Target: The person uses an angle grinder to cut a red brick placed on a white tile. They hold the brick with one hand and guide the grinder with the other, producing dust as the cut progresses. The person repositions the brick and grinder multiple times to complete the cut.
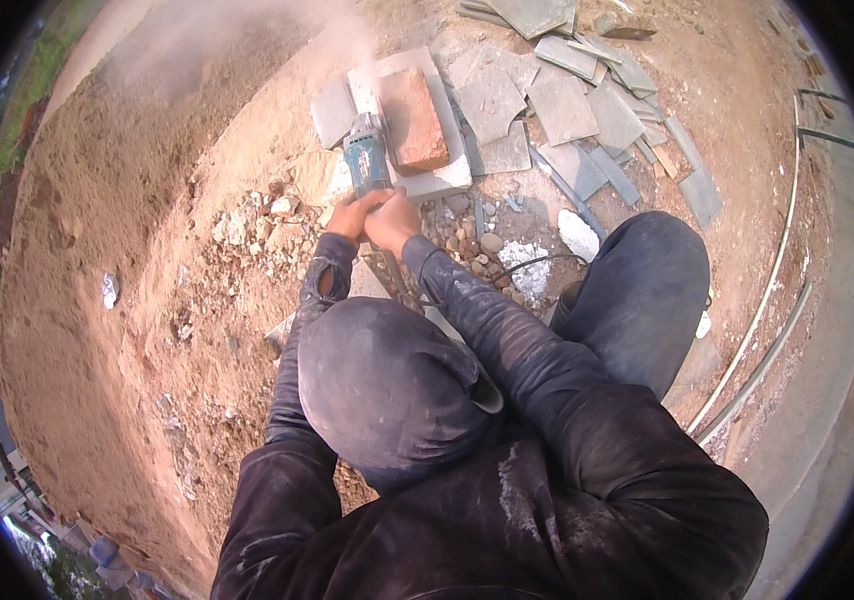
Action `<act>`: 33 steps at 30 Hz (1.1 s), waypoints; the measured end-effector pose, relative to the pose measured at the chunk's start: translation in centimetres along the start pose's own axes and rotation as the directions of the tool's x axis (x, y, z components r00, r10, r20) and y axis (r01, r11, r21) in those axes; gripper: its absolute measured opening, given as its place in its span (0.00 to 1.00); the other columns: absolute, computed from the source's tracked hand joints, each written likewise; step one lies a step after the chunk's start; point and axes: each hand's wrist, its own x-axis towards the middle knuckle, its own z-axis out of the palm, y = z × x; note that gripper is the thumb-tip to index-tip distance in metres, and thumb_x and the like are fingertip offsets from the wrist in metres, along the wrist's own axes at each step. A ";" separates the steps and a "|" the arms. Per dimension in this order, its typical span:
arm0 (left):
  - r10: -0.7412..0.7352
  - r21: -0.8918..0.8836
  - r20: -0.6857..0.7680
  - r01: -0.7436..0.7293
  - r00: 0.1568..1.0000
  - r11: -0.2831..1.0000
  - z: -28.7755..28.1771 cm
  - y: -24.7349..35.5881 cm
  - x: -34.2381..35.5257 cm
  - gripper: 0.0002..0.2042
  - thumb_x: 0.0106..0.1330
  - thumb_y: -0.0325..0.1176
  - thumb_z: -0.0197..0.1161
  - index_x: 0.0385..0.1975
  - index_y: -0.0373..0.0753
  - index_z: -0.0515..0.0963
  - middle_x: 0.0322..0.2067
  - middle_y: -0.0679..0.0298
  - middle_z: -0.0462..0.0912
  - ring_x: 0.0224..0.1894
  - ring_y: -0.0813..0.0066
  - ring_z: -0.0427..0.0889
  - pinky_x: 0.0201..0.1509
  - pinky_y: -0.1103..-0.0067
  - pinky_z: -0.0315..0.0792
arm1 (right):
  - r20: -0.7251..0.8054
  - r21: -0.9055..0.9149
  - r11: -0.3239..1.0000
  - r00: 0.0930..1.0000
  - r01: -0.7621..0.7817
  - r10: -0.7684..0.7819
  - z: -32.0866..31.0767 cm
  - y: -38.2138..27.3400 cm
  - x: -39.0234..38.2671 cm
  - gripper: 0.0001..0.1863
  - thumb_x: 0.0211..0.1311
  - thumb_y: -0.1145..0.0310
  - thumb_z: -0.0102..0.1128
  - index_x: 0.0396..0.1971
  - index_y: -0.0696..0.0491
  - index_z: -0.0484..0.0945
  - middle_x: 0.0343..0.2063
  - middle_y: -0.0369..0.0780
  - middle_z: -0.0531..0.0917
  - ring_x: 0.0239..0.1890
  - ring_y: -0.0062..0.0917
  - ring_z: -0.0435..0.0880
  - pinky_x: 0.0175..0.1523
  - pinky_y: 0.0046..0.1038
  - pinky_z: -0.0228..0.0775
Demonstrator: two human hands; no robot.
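Observation:
An angle grinder (367, 162) with a teal body and a grey metal head points away from me. My left hand (347, 217) and my right hand (394, 219) are closed together round its rear end. The grinder's head is at a pale stone slab (455, 178), beside a reddish brick (415, 125) that lies on top. Its disc is too small and dusty to make out. Pale dust (342, 35) streams from the head toward the far left. A grey tile piece (332, 112) lies just left of the head.
Several grey stone tiles (562, 108) lie in a loose heap at the far right. Rubble (252, 225) covers the ground left of my hands. A black cable (547, 258) runs near my right knee (637, 300). Long pipes (762, 310) stretch along the right beside a paved strip (827, 400).

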 end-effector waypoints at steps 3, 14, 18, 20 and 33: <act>0.015 -0.002 0.026 -0.015 1.000 1.000 0.0 0.5 0.2 0.28 0.51 0.39 0.74 0.47 0.25 0.76 0.42 0.53 0.83 0.40 0.66 0.83 0.44 0.75 0.77 | 0.003 -0.011 1.000 1.000 -0.014 0.014 -0.1 -0.5 0.1 0.32 0.53 0.55 0.61 0.50 0.62 0.63 0.44 0.59 0.80 0.49 0.52 0.80 0.56 0.45 0.71; 0.044 0.013 0.042 -0.045 0.998 0.999 -0.9 0.5 3.1 0.29 0.52 0.43 0.73 0.46 0.24 0.77 0.41 0.52 0.83 0.38 0.66 0.84 0.41 0.76 0.77 | -0.007 0.013 0.999 0.999 0.031 -0.031 0.4 -0.8 2.5 0.31 0.55 0.56 0.59 0.52 0.62 0.63 0.47 0.59 0.79 0.52 0.51 0.79 0.58 0.44 0.69; 0.025 0.019 0.013 -0.025 1.000 1.000 -0.5 1.5 2.9 0.29 0.52 0.42 0.73 0.47 0.23 0.76 0.40 0.51 0.83 0.38 0.66 0.84 0.42 0.75 0.78 | 0.017 0.031 0.999 1.000 0.025 -0.025 -0.1 -1.3 2.7 0.32 0.55 0.56 0.59 0.53 0.63 0.63 0.49 0.58 0.78 0.54 0.51 0.78 0.60 0.45 0.68; 0.029 -0.011 0.024 -0.029 0.999 1.000 -0.5 1.9 2.8 0.28 0.52 0.41 0.74 0.47 0.23 0.76 0.40 0.51 0.83 0.38 0.65 0.84 0.42 0.75 0.78 | 0.020 0.039 0.999 1.000 0.005 -0.005 -0.2 -1.8 2.8 0.32 0.55 0.56 0.60 0.53 0.63 0.63 0.49 0.58 0.78 0.54 0.51 0.78 0.60 0.45 0.68; -0.023 0.032 0.032 0.022 0.999 0.999 -1.3 2.7 6.1 0.18 0.59 0.40 0.69 0.46 0.37 0.82 0.43 0.60 0.84 0.40 0.69 0.84 0.43 0.72 0.79 | -0.005 0.045 0.999 1.000 -0.002 0.002 -0.1 -3.1 5.1 0.32 0.53 0.59 0.61 0.53 0.64 0.66 0.49 0.59 0.78 0.54 0.50 0.79 0.60 0.41 0.70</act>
